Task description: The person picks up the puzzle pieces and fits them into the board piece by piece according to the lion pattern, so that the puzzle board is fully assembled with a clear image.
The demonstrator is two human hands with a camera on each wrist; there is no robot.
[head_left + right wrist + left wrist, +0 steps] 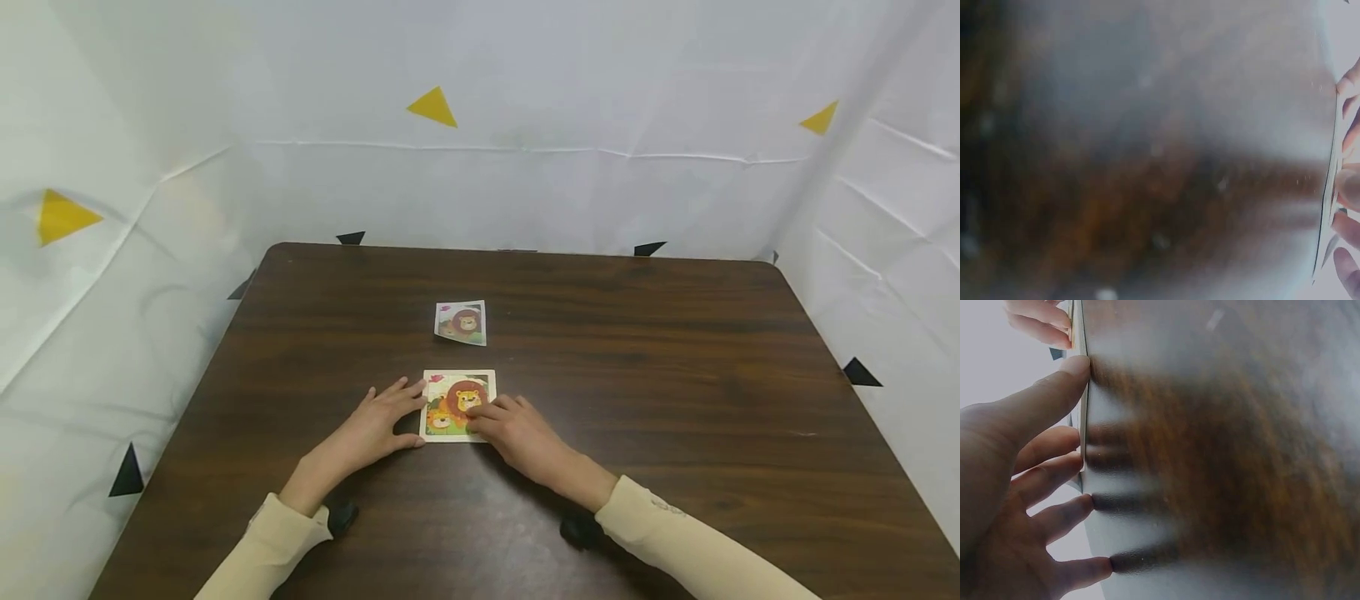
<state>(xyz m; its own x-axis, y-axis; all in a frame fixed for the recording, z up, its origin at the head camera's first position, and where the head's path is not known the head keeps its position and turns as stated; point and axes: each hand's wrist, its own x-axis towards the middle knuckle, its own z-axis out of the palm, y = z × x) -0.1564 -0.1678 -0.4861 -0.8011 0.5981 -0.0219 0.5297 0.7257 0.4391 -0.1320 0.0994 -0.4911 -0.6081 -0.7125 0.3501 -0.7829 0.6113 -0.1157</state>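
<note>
A square lion jigsaw puzzle (457, 382) with a pale border lies flat on the table, showing a large lion and a smaller cub. My left hand (378, 422) has its fingers spread, with the thumb and some fingertips touching the board's left edge; the left wrist view shows this same hand (1029, 481) from the side. Over the lower right of the picture, the fingertips of my right hand (521, 435) touch the puzzle and cover part of it. Whether a piece lies under those fingertips is hidden. The right wrist view catches only the fingers (1349, 230) at its right border.
Behind the puzzle lies a paper card (461, 323) printed with the same lion picture, its lower edge lifted. The dark wood table (675, 375) is bordered by white sheeting (540, 75) marked with yellow and black triangles.
</note>
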